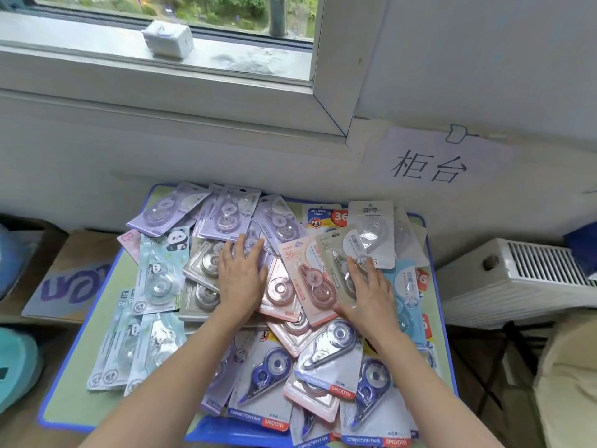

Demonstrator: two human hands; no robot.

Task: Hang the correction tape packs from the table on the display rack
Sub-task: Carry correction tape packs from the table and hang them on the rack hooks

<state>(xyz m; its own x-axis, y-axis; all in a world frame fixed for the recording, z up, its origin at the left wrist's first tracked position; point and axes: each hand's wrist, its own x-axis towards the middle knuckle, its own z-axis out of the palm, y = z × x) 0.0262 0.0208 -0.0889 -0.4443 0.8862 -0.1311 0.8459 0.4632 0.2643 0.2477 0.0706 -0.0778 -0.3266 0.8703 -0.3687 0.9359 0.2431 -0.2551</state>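
Head view: the left hand (240,279) at ten o'clock and the right hand (368,299) at three o'clock of the heaped correction tape packs (158,270) lie flat, fingers straight and spread.

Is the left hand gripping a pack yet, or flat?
Flat: the left hand lies with fingers straight and spread on the packs, curled round none.
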